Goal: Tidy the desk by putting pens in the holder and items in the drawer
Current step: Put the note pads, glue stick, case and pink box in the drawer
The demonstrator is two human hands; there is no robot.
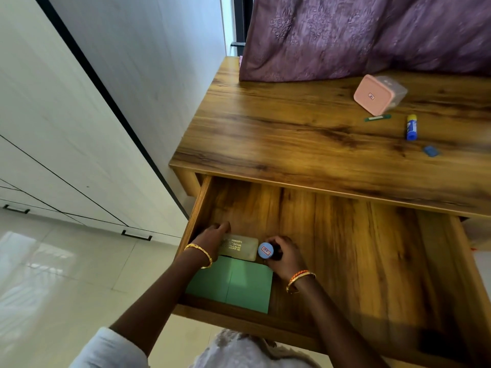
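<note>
The wooden drawer [372,256] is pulled out under the desk top. In its left front corner lie a green booklet [236,285] and a beige spectacle case [243,247]. My left hand [212,236] rests at the case's left end, fingers curled over it. My right hand [285,254] grips a small dark bottle with a blue cap [266,250], set down just right of the case. On the desk top lie a pink-lidded clear box [378,94], a blue and yellow glue stick [411,126], a green strip [377,118] and a blue eraser [431,151].
A purple curtain [358,35] hangs over the back of the desk [292,134]. White cupboard doors [79,128] stand to the left above a pale tiled floor [66,274]. The right part of the drawer holds only a dark object at its front right corner [438,346].
</note>
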